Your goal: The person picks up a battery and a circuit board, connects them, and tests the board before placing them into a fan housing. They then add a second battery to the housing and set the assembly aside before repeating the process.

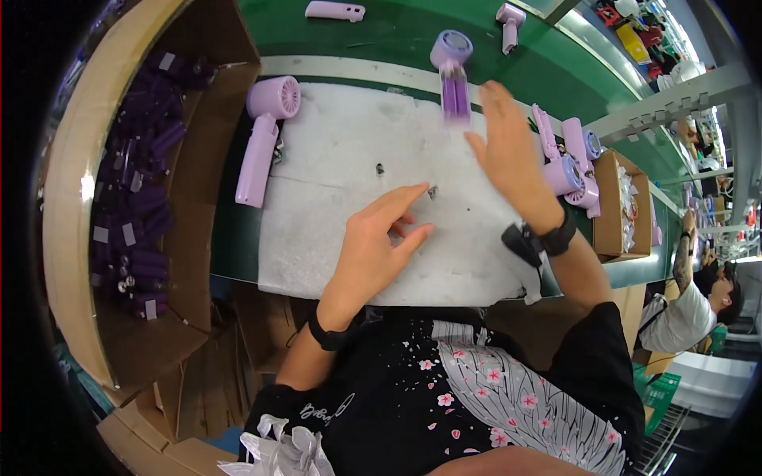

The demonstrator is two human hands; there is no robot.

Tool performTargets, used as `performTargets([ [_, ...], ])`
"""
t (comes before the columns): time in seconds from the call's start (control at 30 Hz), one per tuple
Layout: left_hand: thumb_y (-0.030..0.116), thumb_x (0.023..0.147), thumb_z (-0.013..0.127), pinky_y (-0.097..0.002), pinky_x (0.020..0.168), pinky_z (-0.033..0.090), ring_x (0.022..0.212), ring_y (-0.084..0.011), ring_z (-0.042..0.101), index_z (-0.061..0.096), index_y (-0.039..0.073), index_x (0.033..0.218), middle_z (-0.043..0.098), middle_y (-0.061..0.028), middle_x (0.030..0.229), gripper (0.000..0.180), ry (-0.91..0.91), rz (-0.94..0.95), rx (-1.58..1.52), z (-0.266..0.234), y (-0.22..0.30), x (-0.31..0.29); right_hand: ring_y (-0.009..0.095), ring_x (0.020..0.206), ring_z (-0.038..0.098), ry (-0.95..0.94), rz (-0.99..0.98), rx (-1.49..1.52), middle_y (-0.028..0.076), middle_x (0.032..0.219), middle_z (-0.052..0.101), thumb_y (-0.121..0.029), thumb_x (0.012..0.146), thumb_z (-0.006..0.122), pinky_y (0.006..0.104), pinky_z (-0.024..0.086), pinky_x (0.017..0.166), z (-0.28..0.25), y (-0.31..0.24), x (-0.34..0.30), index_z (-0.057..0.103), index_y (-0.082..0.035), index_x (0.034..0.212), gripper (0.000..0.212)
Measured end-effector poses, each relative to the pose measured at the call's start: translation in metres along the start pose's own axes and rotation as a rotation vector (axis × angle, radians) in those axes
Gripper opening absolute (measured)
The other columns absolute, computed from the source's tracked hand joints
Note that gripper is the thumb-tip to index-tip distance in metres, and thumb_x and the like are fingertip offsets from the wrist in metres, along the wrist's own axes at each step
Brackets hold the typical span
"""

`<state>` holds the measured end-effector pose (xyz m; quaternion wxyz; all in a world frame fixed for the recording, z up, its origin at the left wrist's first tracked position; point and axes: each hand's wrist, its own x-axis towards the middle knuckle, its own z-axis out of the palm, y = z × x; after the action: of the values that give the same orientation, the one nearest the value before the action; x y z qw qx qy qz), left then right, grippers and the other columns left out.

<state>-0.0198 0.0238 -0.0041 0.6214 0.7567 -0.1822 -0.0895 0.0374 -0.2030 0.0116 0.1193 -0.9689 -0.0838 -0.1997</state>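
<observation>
Over the white foam pad [317,230], my left hand [373,242] hovers with thumb and fingers apart, holding nothing. Small dark bits [432,191] lie just beyond its fingertips. My right hand [512,155] is open at the pad's far right, fingers spread. Just left of it is a lilac handheld fan [452,51] with purple battery cells [455,95] showing at its handle; the lower end is blurred, and a gap separates it from the hand. At the pad's left edge lies another lilac handheld fan [258,155], with small parts showing beside its handle.
A cardboard box [186,230] of purple battery cells stands at left. Several fan parts [567,170] and a small carton [611,206] sit at right. On the green bench [397,24] lie a lilac handle piece [335,10] and another fan [510,24]. A co-worker [686,317] is far right.
</observation>
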Motion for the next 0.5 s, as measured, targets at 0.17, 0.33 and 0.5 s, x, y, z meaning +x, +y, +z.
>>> performTargets([
  [0.17, 0.001, 0.079, 0.072, -0.0248, 0.066, 0.053, 0.08, -0.015, 0.066, 0.064, 0.001, 0.119, 0.069, -0.0117, 0.107, 0.041, -0.02, -0.021, 0.01, -0.001, -0.005, -0.002, 0.04, 0.116, 0.053, -0.072, 0.018, 0.139, 0.02, 0.125, 0.058, -0.019, 0.077, 0.075, 0.0412, 0.042, 0.1, -0.02, 0.015, -0.005, 0.059, -0.002, 0.12, 0.049],
  [0.33, 0.002, 0.08, 0.071, -0.0245, 0.066, 0.052, 0.077, -0.0146, 0.066, 0.068, 0.0, 0.111, 0.07, -0.0111, 0.099, 0.031, -0.015, -0.003, 0.053, -0.006, -0.006, 0.0, 0.036, 0.112, 0.056, -0.263, 0.264, -0.228, 0.019, 0.123, 0.059, -0.031, 0.079, 0.073, 0.0442, 0.045, 0.092, -0.069, 0.043, -0.018, 0.059, -0.005, 0.121, 0.052],
  [0.5, 0.003, 0.081, 0.07, -0.0244, 0.065, 0.052, 0.075, -0.0148, 0.066, 0.07, 0.0, 0.103, 0.07, -0.0108, 0.096, 0.022, -0.005, 0.028, 0.091, -0.008, -0.007, 0.0, 0.037, 0.096, 0.063, -0.575, 0.461, -0.338, 0.022, 0.111, 0.064, -0.04, 0.076, 0.074, 0.0477, 0.047, 0.082, -0.074, 0.066, -0.034, 0.059, -0.004, 0.122, 0.061],
])
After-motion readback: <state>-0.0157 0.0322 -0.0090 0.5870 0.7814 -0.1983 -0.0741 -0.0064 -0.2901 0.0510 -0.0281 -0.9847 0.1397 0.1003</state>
